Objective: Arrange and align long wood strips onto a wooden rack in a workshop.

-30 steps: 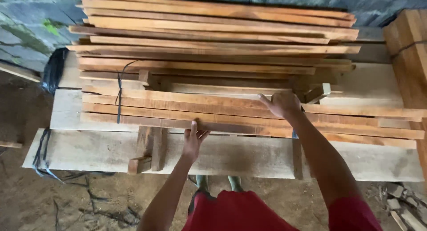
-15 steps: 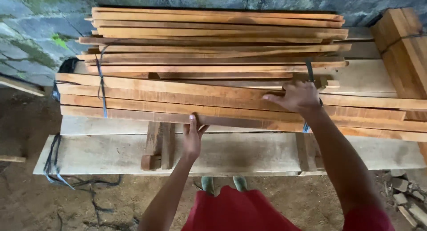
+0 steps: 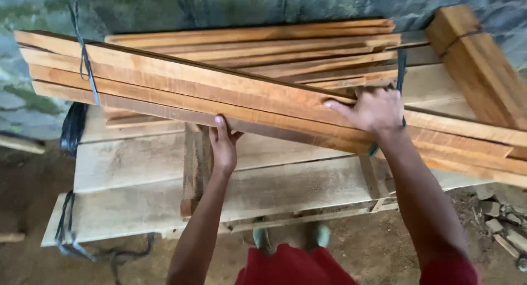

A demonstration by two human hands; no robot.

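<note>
A strapped bundle of long orange-brown wooden boards is raised off the stack, its left end higher than its right. My left hand grips the bundle's near lower edge from underneath. My right hand lies over the top of the bundle further right, fingers curled on the boards. A dark plastic strap wraps the bundle near its left end, and another strap shows just behind my right hand.
Beneath lie wide pale planks with short cross spacers. More loose boards are piled behind, against a mossy stone wall. Another strapped bundle sits at the right. Dirt floor and rubble lie below.
The board bundle has been lifted higher and closer to me, its left end rising. Both hands kept their hold on it and rose with it.
</note>
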